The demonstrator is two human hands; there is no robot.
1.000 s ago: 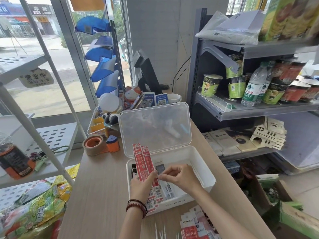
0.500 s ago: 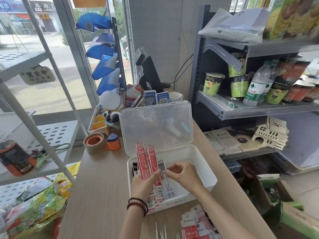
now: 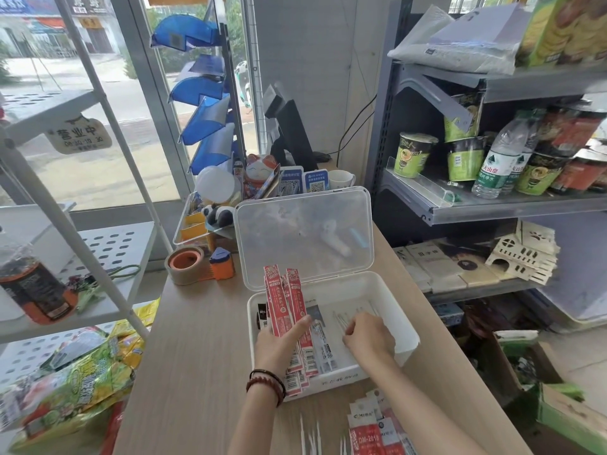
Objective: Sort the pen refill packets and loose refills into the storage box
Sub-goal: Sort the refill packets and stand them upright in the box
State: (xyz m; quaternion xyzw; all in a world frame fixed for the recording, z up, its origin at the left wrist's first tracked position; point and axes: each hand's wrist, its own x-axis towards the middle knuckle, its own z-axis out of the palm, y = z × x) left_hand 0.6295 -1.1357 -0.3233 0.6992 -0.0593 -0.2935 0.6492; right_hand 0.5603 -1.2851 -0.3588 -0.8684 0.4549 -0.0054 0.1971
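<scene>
A white storage box (image 3: 407,336) stands open on the wooden counter, its clear lid (image 3: 305,234) tilted up behind. My left hand (image 3: 279,343) grips a bunch of red refill packets (image 3: 282,297), held upright over the box's left side. More packets with barcodes (image 3: 320,351) lie flat inside. My right hand (image 3: 368,334) is inside the box at the right, fingers curled down onto thin loose refills (image 3: 348,315) on the floor of the box. Other packets (image 3: 374,428) and white loose refills (image 3: 310,435) lie on the counter in front of the box.
A tape roll (image 3: 184,264) and orange dispenser (image 3: 221,262) sit left of the lid, with a desk organizer (image 3: 203,221) behind. A white rack (image 3: 65,231) stands at the left, snack bags (image 3: 72,382) below it. Grey goods shelves (image 3: 492,205) border the right.
My right hand has left the packets near my left hand and moved right, down into the box over the loose refills. My left hand keeps the red packets upright.
</scene>
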